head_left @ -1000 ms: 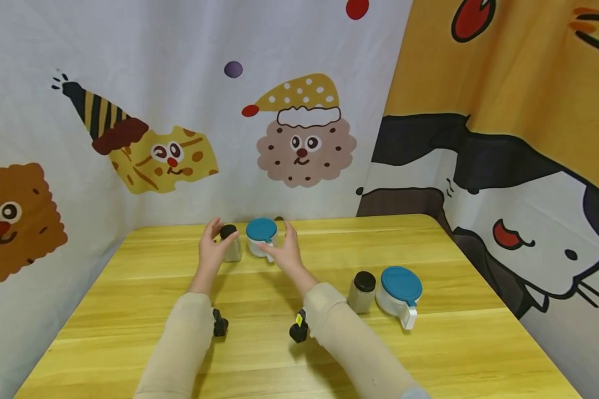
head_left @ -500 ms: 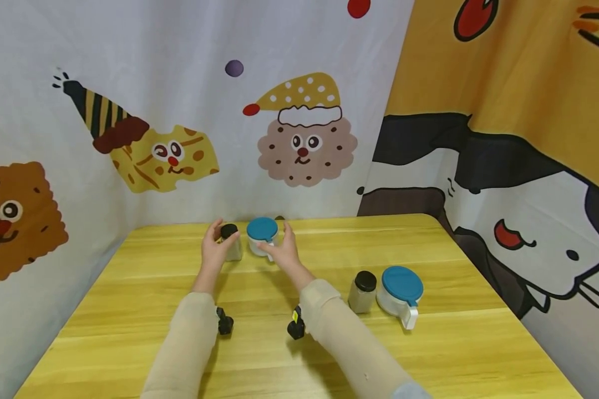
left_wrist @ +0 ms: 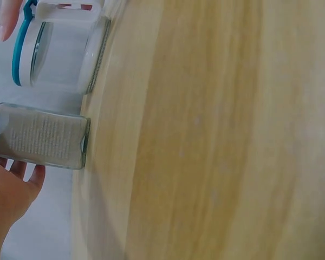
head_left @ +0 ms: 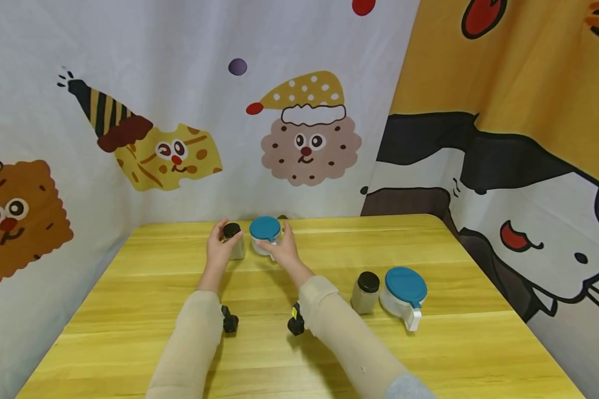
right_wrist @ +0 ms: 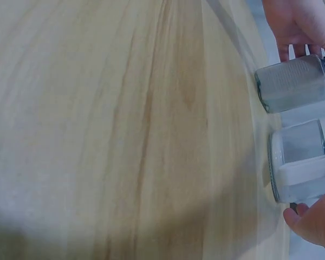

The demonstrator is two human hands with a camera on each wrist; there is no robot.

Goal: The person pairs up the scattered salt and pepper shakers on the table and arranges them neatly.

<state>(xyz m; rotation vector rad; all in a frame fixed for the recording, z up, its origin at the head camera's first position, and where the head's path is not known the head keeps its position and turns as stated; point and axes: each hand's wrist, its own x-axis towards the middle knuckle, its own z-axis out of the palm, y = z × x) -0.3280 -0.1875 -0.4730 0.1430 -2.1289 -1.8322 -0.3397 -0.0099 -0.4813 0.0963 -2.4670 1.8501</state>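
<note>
Left hand curled round jar, right hand spread beside jug, 12 o'clock on wooden tabletop; cartoon curtain beyond.

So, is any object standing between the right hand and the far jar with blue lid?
Nothing visible does. The right hand is close beside the far blue-lidded jar, its thumb by the white handle; whether they touch, I cannot tell. The black-capped bottle at the left hand stands on the jar's other side.

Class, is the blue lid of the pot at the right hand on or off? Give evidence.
On. In the head view, the blue lid covers the pot; in the left wrist view, it meets the white rim.
</note>
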